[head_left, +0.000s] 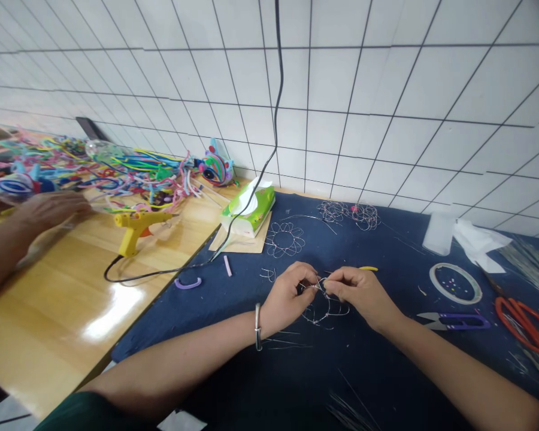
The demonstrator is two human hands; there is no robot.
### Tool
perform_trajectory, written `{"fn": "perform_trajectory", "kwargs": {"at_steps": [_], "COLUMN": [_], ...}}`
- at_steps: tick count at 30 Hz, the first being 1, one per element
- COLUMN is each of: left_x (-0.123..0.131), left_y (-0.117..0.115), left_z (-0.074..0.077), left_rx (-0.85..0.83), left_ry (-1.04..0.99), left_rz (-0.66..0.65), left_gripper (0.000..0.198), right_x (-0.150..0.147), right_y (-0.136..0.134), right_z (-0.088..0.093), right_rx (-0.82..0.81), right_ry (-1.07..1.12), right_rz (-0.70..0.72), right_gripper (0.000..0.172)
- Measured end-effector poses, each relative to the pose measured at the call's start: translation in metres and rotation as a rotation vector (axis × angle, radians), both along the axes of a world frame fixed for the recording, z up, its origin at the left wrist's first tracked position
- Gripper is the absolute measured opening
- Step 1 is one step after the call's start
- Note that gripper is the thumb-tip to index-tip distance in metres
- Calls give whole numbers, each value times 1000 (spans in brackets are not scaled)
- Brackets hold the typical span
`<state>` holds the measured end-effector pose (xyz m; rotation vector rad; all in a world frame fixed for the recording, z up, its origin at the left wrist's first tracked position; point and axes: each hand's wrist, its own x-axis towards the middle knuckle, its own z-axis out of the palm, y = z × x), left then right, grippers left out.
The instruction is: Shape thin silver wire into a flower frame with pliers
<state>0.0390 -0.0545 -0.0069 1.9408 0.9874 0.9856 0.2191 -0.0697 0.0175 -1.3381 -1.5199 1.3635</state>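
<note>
Sleeve (96, 412) nearest; left fingers (304, 275), right fingers (344, 276) pinch wire ring's (327, 315) far edge.

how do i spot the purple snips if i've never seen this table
On the dark blue cloth, find the person's right hand and look farther right. The purple snips lie just below the white ring in the picture, left of the orange-red-handled scissors. Their slim purple handle sets them apart from the scissors' big orange-red loops.
</note>
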Motion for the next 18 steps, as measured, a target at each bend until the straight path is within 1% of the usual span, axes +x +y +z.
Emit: {"fn": "perform_trajectory", "kwargs": {"at_steps": [4, 7, 12, 15, 18], "left_x": [-1, -2, -5, -7, -9], "left_y": [0, 0, 1, 2, 2], "left_z": [-2, -2, 4, 9, 11], "left_rx": [76, 120, 183, 191, 146], "left_ry": [31, 53, 60, 53, 37], "left_rz": [-14, -15, -24, -80, -117], "left_gripper": [13, 15, 30, 33, 29], "right_x": [1, 3, 5, 4, 4], "right_y": [1, 2, 2, 2, 2], "right_z": [1, 1, 2, 2, 2], "right_rx": [-65, -95, -93, -87, -92], "right_ry": [92, 122, 133, 134, 138], "right_rz": [-20, -23, -22, -26, -21], "right_gripper": [21, 22, 20, 20, 20]}}
